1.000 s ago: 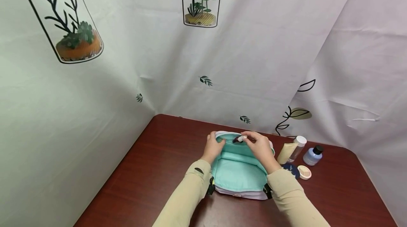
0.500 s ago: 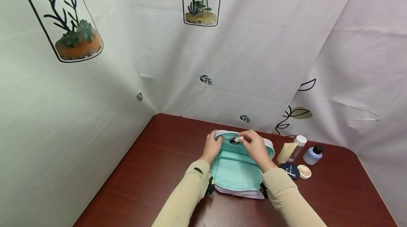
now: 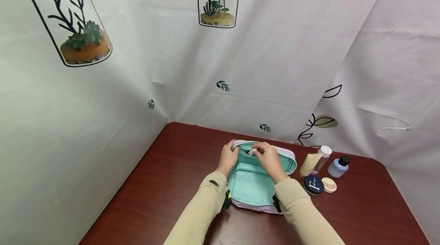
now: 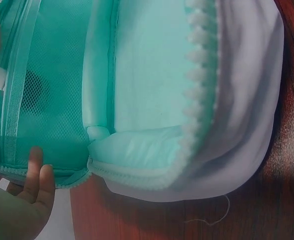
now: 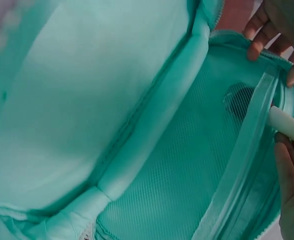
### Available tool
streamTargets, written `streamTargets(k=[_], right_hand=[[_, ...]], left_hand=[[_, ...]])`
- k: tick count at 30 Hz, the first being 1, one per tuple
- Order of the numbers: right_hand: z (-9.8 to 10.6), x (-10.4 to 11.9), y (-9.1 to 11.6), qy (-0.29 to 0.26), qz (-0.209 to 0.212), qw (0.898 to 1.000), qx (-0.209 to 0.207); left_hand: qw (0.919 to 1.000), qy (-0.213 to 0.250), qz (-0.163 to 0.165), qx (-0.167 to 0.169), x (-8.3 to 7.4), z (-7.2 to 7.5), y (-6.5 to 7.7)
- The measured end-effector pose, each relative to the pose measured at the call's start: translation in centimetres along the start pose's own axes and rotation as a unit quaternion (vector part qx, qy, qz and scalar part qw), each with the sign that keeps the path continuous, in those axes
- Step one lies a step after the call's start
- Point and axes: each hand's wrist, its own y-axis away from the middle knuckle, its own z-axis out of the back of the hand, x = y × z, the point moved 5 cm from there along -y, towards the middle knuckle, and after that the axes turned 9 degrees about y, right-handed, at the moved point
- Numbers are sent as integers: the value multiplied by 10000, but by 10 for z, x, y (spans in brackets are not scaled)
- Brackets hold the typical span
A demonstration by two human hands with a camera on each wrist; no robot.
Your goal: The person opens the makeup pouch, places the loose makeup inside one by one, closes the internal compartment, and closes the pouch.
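On the counter (image 3: 154, 184), the left hand (image 3: 228, 159) curls its fingers over the raised lid (image 3: 288, 162) of an open bag (image 3: 252, 189); a tube (image 5: 285, 123) slopes into the lid's mesh pocket (image 5: 186, 135), dark end behind the mesh, white end pinched by the right hand (image 3: 269, 161). Further right, a dark blue round case (image 3: 314, 184) reads "F", smaller writing illegible. Since a second ago, right hand and tube have moved left, uncovering more of the case
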Motion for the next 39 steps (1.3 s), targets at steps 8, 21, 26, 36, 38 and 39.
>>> streamTargets(k=[8, 21, 26, 36, 38, 39], right_hand=[[-13, -3, 1, 145, -272, 9994, 133], [-24, -3, 5, 735, -196, 9970, 145], [-28, -5, 7, 988, -11, 9947, 273], [-35, -2, 12, 2035, 781, 9733, 716], [-36, -1, 14, 2353, 967, 9648, 667], [-36, -1, 14, 2477, 1008, 9612, 669]], left_hand=[[10000, -65, -24, 16, 2, -3, -1], [9999, -93, -125, 10, 1, -6, 1], [9999, -76, -108, 40, 0, -5, 2], [9997, -191, -48, 158, 1, -8, 1], [9994, -229, 13, 248, 2, -9, 0], [9993, -228, 66, 288, 3, -10, 0]])
